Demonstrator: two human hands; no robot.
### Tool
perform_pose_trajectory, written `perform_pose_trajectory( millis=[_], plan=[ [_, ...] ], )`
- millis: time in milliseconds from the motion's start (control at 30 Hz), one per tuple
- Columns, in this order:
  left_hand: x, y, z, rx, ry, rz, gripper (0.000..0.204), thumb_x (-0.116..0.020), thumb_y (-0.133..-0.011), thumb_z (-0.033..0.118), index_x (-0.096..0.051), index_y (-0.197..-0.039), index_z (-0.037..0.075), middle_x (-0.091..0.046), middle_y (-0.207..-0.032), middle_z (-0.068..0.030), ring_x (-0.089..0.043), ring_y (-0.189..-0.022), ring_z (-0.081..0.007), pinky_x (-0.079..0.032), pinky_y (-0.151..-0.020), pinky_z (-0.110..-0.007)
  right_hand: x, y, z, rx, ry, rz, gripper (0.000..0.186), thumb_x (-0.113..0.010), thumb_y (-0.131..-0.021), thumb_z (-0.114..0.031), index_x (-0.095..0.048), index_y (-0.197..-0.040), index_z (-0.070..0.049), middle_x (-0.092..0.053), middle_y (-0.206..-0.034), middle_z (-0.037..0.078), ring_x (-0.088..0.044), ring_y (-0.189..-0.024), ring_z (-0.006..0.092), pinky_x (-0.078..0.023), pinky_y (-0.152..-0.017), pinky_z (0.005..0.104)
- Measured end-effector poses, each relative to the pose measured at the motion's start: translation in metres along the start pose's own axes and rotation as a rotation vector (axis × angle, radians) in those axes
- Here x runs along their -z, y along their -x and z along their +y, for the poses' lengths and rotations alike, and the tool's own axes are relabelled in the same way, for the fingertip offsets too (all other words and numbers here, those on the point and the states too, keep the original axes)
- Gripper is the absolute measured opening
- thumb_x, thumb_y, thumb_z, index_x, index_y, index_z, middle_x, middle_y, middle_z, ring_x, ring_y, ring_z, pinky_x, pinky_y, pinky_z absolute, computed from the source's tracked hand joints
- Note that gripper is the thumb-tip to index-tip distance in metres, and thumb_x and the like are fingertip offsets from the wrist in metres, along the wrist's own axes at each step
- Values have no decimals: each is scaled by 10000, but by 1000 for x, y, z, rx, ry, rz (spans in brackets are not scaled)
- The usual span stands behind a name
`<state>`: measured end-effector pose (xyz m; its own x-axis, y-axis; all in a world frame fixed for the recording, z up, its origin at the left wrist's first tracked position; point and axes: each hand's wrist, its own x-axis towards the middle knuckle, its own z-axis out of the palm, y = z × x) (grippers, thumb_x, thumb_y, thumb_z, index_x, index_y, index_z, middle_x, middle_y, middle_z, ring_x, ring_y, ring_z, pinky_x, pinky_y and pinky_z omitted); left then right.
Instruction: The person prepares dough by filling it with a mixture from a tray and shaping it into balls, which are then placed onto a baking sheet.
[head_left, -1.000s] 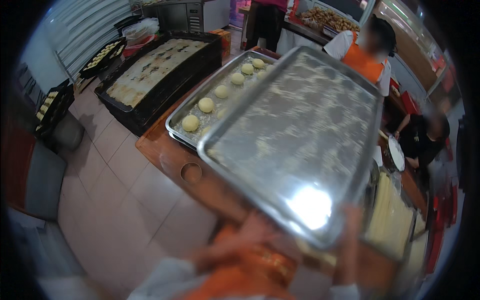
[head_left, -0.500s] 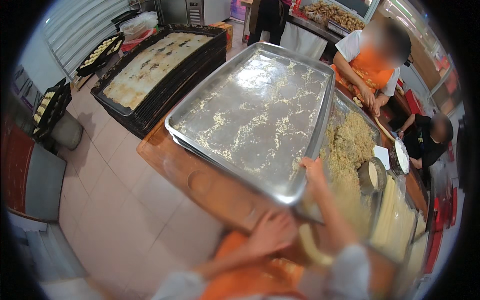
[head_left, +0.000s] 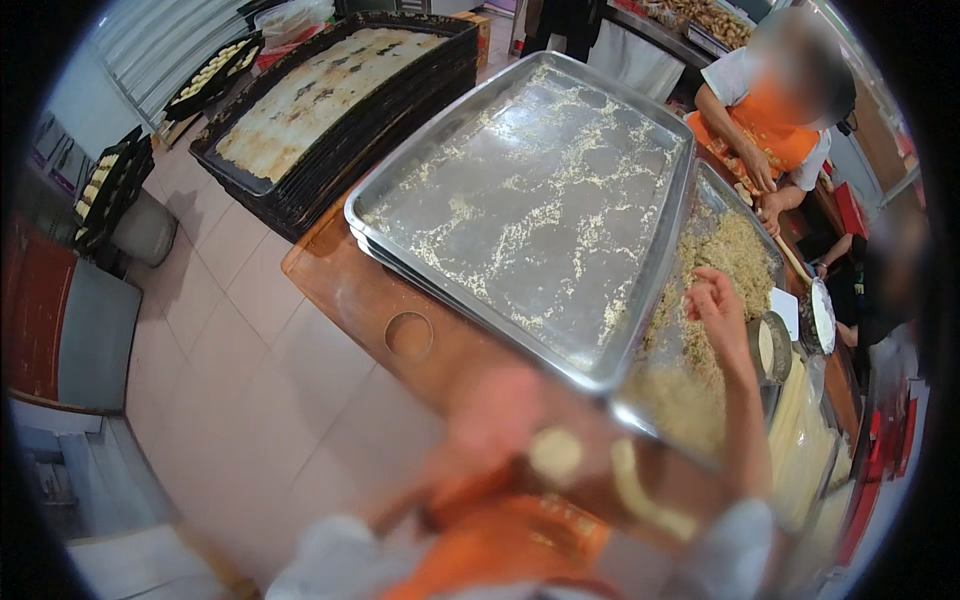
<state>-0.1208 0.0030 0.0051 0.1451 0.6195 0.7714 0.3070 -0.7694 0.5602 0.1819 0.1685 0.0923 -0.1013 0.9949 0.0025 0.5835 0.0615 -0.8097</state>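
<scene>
My left hand [head_left: 490, 410] is smeared by motion over the wooden table edge, so its fingers cannot be read. Just right of it lies a flat round of pale dough [head_left: 555, 455], and past that a curved dough rope [head_left: 645, 495]. My right hand [head_left: 716, 305] hovers above a heap of crumbly yellowish filling [head_left: 735, 250], its fingers loosely bent and apart, with nothing visible in them. To its left, a large metal tray [head_left: 520, 210] dusted with flour or crumbs is stacked on others. A thin ring [head_left: 408, 335] rests on the table near the tray.
Dark baking trays [head_left: 330, 110] are piled at the far left. Beyond the filling stand a metal bowl [head_left: 768, 348], a white scraper [head_left: 784, 312] and pale dough strips [head_left: 800, 430]. A co-worker in an orange apron [head_left: 765, 140] handles dough at the far right; another person sits beyond.
My right hand has left the tray's near right corner and moved up and right over the filling. My left hand has shifted left, and the dough round now shows beside it.
</scene>
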Motion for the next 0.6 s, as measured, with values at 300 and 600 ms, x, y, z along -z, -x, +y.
perform_pose_trajectory(
  millis=[300,600],
  plan=[
    [161,-43,-163,801,-600,612,323,-486,-853,264,-617,-934,-20,-627,-822,-115,-581,-775,-174,-440,-718,-293,-67,3,-91,361,365,-963,229,-490,-854,-174,-586,-1025,-55,-602,-973,110,-568,-902,220,-439,-807,329],
    [138,-61,-171,641,-763,420,310,-428,-869,213,-597,-1005,-8,-625,-900,-140,-588,-826,-196,-438,-753,-297,-17,-248,30,575,870,-223,275,-476,-798,-217,-598,-1009,-91,-593,-993,157,-562,-922,321,-433,-834,409]
  ],
)
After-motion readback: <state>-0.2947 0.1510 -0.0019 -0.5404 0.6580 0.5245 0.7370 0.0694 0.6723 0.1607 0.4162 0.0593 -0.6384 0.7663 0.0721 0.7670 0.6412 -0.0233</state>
